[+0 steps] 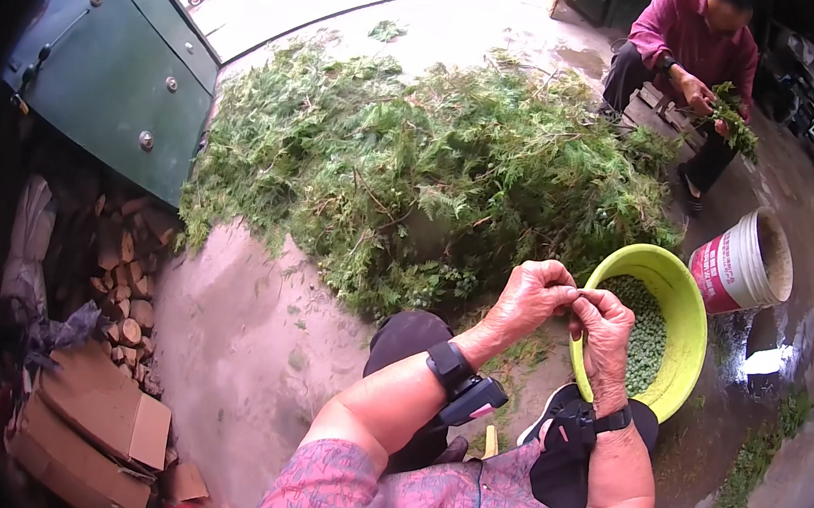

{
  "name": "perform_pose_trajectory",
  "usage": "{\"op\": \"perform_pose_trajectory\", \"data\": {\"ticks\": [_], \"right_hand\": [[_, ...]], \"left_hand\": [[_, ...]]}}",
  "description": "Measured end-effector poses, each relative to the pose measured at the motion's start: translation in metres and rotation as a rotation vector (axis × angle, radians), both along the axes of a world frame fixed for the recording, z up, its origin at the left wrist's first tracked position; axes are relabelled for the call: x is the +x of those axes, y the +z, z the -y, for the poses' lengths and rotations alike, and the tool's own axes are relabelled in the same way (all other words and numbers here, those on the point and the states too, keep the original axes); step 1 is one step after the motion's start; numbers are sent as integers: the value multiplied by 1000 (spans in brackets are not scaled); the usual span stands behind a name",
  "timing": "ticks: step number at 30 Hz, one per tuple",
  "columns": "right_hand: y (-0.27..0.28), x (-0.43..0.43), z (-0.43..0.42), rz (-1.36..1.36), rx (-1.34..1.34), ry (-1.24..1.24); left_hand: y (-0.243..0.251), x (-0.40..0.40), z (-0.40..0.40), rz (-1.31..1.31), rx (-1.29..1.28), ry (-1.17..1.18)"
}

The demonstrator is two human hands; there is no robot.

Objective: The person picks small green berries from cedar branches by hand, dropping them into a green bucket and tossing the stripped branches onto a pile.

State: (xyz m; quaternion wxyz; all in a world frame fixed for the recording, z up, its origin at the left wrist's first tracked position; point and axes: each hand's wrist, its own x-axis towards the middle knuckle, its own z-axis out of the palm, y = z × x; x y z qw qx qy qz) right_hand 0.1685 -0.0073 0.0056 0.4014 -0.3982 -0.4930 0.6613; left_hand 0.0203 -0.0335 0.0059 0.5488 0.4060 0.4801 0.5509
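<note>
My left hand and my right hand meet at the fingertips, thumbs and forefingers pinched around a tiny dark piece too small to make out. They hover at the left rim of a lime-green plastic tub. Inside the tub lies a layer of small round green cones or berries. Beyond my hands spreads a large heap of cut evergreen branches, flat and scaly like arborvitae, some bearing similar green cones. A dark strap circles each of my wrists.
A white-and-red plastic bucket leans beyond the tub, beside wet floor. Another person sits at upper right, holding a green sprig. On the left are a green metal door, split firewood and flattened cardboard boxes.
</note>
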Motion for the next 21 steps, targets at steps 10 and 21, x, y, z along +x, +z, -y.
{"op": "perform_pose_trajectory", "data": {"ticks": [10,21], "right_hand": [[-6,-6,2,204,318,-129],[-20,-2,-1,236,459,-133]], "left_hand": [[-4,3,-3,-230,43,81],[-11,10,-2,-74,79,122]]}}
